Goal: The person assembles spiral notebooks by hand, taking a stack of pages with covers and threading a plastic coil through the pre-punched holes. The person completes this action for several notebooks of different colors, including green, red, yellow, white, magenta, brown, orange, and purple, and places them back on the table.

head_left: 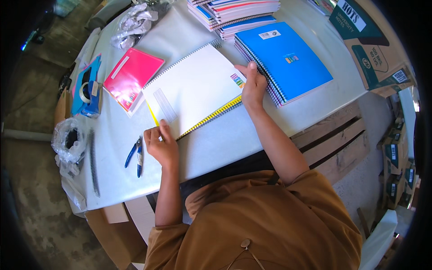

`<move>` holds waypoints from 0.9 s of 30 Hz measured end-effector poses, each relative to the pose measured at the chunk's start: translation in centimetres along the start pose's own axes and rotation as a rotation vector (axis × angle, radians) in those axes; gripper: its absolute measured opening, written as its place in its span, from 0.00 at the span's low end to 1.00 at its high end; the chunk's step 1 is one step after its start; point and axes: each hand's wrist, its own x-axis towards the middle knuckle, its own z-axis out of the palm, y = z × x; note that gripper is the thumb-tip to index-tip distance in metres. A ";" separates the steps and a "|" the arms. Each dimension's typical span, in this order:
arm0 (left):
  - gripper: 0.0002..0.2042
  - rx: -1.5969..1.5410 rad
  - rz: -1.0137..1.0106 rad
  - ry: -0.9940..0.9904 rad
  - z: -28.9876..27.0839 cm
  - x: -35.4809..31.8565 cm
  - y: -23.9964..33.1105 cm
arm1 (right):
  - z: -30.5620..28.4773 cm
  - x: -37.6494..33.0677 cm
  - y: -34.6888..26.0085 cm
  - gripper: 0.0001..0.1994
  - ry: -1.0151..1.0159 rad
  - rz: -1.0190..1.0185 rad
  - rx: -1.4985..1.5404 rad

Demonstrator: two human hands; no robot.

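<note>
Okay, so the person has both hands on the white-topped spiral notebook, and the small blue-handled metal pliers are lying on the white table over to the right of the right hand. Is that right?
Not quite: the small blue-handled metal pliers lie to the left of the left hand, as the head view shows. The rest stands.

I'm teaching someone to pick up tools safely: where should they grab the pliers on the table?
Probably around both blue handles, coming from the wearer's side. The pliers lie with the handles spread and pointing toward the wearer, while the narrow head points away. The left hand is nearer, but it holds the white-covered notebook.
</note>
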 end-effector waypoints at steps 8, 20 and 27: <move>0.09 0.072 0.109 0.201 -0.1 0.5 -0.2 | 0.7 0.1 -0.5 0.19 0.173 -0.185 -0.227; 0.14 0.188 0.139 -0.167 -1.8 12.6 -6.1 | 0.9 -0.2 -0.6 0.14 0.126 -0.339 -0.370; 0.18 0.511 0.139 -0.485 0.9 15.6 -9.9 | 0.2 -0.2 -0.1 0.08 0.054 -0.441 -0.586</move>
